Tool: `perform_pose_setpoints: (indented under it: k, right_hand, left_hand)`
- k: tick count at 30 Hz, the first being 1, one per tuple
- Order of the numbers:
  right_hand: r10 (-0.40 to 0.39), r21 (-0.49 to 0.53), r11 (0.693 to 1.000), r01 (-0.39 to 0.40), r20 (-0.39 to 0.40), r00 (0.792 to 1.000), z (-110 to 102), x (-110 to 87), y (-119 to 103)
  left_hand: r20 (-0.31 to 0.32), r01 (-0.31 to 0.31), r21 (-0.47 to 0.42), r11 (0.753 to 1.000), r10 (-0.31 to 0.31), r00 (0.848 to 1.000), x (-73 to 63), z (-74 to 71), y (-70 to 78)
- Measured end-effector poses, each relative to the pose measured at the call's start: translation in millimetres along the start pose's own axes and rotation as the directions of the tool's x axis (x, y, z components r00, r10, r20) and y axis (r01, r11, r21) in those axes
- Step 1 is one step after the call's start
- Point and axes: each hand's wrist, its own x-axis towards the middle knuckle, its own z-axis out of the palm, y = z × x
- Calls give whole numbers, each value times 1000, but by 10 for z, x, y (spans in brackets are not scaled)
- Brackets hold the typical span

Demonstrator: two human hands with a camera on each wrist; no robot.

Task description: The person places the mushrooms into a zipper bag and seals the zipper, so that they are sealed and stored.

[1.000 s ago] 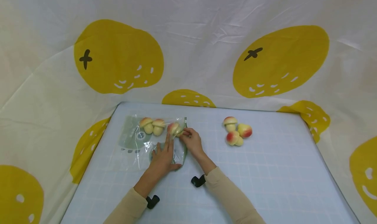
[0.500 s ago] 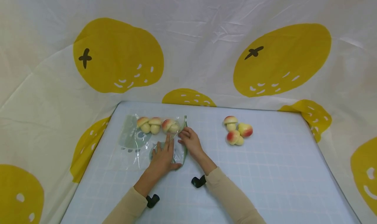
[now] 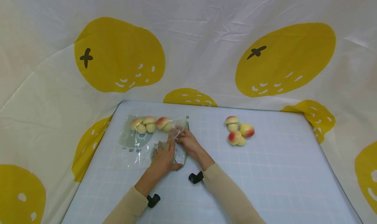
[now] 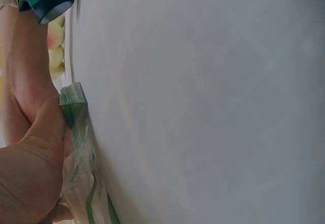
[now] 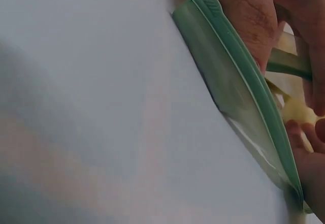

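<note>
A clear zip bag (image 3: 129,158) with a green print lies flat at the table's left, its green zip edge (image 5: 254,87) facing right. Inside it, along the far side, are toy mushrooms with red-and-yellow caps: a pair (image 3: 145,124) and a redder single mushroom (image 3: 163,123) to their right. My left hand (image 3: 162,157) lies on the bag with straight fingers, thumb (image 4: 48,122) at the near corner of the zip edge. My right hand (image 3: 189,142) reaches through the bag's mouth, fingers extended under the clear film, fingertips close by the single mushroom.
Several more toy mushrooms lie to the right outside the bag: an upright one (image 3: 232,123), one on its side (image 3: 246,130) and a nearer one (image 3: 235,138). Behind the table (image 3: 265,184) hangs a fruit-print cloth (image 3: 203,53).
The single mushroom has slid left, deeper into the bag, and the pair has shifted left too. My right hand has gone further into the mouth; the left hand has stayed put.
</note>
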Motion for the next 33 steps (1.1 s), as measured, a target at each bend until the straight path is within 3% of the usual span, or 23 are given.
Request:
perform_pose_setpoints:
  k: [8, 16, 24, 33]
  right_hand:
    - [23, 169, 985, -34, 66, 998, 31, 38, 36]
    - [41, 171, 984, -48, 42, 998, -71, -67, -45]
    - [17, 107, 994, -21, 37, 999, -278, -261, -183]
    - [-42, -65, 997, 47, 70, 997, -486, -475, -309]
  left_hand:
    - [-1, -7, -6, 1000, 7, 1000, -2, 19, 18]
    - [7, 14, -10, 1000, -14, 1000, -16, -11, 36]
    - [14, 20, 6, 1000, -21, 1000, 4, 13, 6]
    - [6, 19, -4, 1000, -19, 1000, 15, 0, 15]
